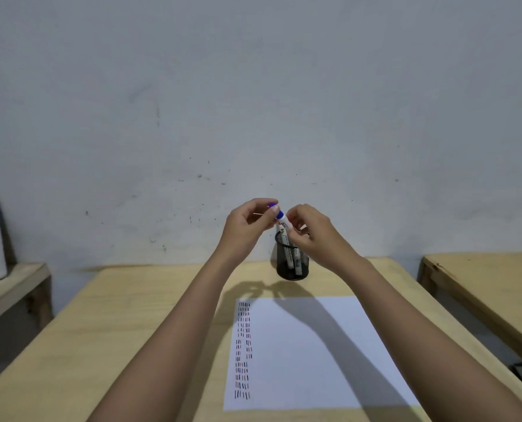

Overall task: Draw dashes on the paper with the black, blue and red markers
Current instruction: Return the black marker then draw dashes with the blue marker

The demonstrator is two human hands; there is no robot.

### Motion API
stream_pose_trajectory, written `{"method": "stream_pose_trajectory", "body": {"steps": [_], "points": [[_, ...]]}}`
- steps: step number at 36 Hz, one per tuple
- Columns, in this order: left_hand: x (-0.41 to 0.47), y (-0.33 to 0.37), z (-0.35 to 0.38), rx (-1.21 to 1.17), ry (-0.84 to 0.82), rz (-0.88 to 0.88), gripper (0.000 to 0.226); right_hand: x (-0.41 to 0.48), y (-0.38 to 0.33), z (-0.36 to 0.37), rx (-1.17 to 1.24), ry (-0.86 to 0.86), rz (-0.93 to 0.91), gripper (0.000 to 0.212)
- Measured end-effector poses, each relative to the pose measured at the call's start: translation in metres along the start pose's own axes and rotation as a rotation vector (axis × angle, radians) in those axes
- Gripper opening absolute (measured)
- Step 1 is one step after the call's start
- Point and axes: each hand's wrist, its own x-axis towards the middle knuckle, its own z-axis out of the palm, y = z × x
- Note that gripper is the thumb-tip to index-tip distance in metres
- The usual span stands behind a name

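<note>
Basically, both hands are hovering raised above the black mesh pen cup (293,263), which is standing at the far edge of the wooden table (125,324), near the wall (253,86). The left hand (247,226) is pinching the blue cap (279,214) of the blue marker (282,228); the right hand (310,236) is clamping the white barrel just below. 2 more markers (294,260) are sitting inside the cup, colours unclear. The paper (314,354) is lying flat nearer the person, well apart from the cup, with columns of black, red and blue dashes (243,348) down its left margin; the rest is lying blank. Forearm shadows are crossing the sheet. A second table (491,287) is standing to the right, with a gap between.
</note>
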Motion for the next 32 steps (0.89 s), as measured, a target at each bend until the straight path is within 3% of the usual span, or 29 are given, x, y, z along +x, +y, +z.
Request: {"method": "stream_pose_trajectory", "body": {"steps": [5,10,18,26,32], "points": [[-0.017,0.005,-0.002,0.006,0.041,0.016,0.010,-0.015,-0.006,-0.004,-0.003,-0.034,-0.011,0.010],[-0.027,0.000,-0.011,-0.144,0.131,-0.045,0.015,-0.028,-0.008,-0.011,0.100,-0.012,0.045,0.007],[-0.049,-0.022,-0.014,-0.376,0.162,-0.170,0.012,-0.052,-0.003,0.000,0.665,0.163,0.339,0.006],[-0.065,-0.043,-0.003,-0.067,0.090,-0.140,0.012,-0.070,-0.005,0.037,1.472,0.456,0.678,0.008],[-0.071,-0.048,0.002,0.105,0.110,-0.111,0.021,-0.073,-0.009,0.054,1.487,0.424,0.699,0.017]]}}
